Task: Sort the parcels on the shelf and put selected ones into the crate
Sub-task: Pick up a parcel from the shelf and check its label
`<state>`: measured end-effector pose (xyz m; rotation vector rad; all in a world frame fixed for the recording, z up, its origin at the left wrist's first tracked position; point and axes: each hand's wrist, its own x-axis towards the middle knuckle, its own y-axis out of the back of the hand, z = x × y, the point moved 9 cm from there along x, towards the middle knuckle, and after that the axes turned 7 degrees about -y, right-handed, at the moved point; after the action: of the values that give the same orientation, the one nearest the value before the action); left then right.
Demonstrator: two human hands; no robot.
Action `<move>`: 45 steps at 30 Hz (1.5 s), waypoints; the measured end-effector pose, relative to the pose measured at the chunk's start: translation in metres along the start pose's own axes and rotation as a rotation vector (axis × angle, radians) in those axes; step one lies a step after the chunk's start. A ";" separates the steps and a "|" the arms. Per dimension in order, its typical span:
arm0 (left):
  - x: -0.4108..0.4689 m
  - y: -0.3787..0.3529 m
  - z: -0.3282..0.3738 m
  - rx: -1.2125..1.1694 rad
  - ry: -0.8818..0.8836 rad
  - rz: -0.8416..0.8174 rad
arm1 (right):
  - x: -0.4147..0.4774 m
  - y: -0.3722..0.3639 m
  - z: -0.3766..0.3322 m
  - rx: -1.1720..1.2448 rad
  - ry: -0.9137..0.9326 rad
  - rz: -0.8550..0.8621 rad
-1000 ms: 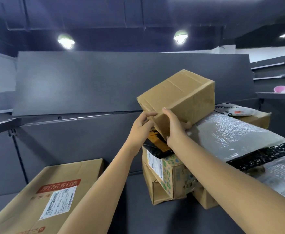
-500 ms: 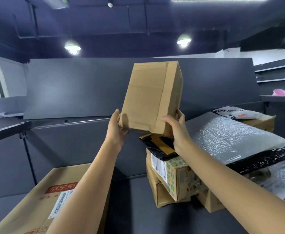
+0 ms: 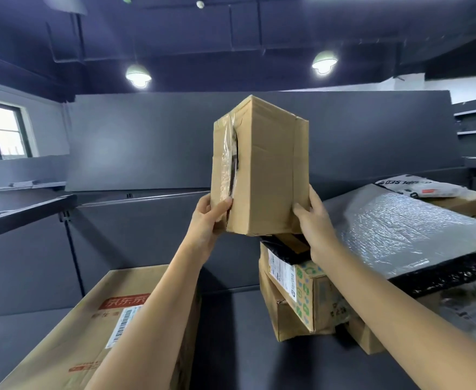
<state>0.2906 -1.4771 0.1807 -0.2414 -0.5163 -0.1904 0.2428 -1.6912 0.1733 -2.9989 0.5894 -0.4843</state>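
Note:
I hold a plain brown cardboard box (image 3: 265, 167) upright in the air above the dark shelf (image 3: 231, 333). My left hand (image 3: 207, 218) grips its lower left edge, where a taped seam has split. My right hand (image 3: 314, 220) grips the lower right edge. Below the box lies a heap of parcels: a green-patterned carton (image 3: 307, 288) with a white label, a plain brown carton (image 3: 284, 319) under it, and a silver bubble mailer (image 3: 408, 229) on top at the right. No crate is in view.
A large flat brown carton (image 3: 84, 333) with a red label lies at the lower left, partly under my left forearm. A white printed bag (image 3: 420, 187) rests on a brown box at the far right. The dark back panel (image 3: 146, 142) rises behind.
The box came up off the parcel heap and turned from tilted to upright, with the split taped side now facing me. Both hands moved to its lower edges.

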 end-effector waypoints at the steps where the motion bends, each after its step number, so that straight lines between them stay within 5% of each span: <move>1: -0.002 -0.001 0.003 0.009 -0.025 0.002 | -0.001 0.002 -0.006 -0.097 0.047 0.065; 4: -0.006 -0.005 0.011 0.048 -0.092 0.024 | -0.007 -0.004 -0.021 -0.284 0.147 0.160; 11: -0.011 0.000 0.014 0.030 -0.187 0.117 | -0.030 -0.060 -0.044 -0.161 0.198 -0.120; 14: -0.013 0.001 0.014 -0.025 -0.180 0.134 | -0.037 -0.056 -0.055 -0.251 0.301 -0.023; 18: -0.014 0.008 0.011 -0.137 -0.109 0.140 | -0.032 -0.034 -0.058 -0.119 0.272 0.030; 22: -0.015 0.027 0.017 0.055 -0.166 0.182 | -0.023 -0.023 -0.047 -0.010 0.224 -0.085; 27: -0.019 0.020 -0.001 0.033 0.075 0.097 | -0.021 -0.021 -0.037 0.137 0.183 -0.176; 33: -0.027 0.029 0.021 0.173 -0.117 0.141 | -0.019 -0.017 -0.038 -0.250 0.253 -0.035; 38: -0.033 0.033 0.042 0.140 -0.220 0.163 | -0.026 -0.050 -0.017 -0.102 0.015 -0.314; 45: -0.044 0.050 0.053 0.005 -0.198 0.066 | -0.030 -0.073 -0.006 0.097 -0.078 -0.506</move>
<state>0.2403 -1.4097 0.1935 -0.2737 -0.7038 -0.1016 0.2410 -1.6120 0.1782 -3.0342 -0.2050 -0.3952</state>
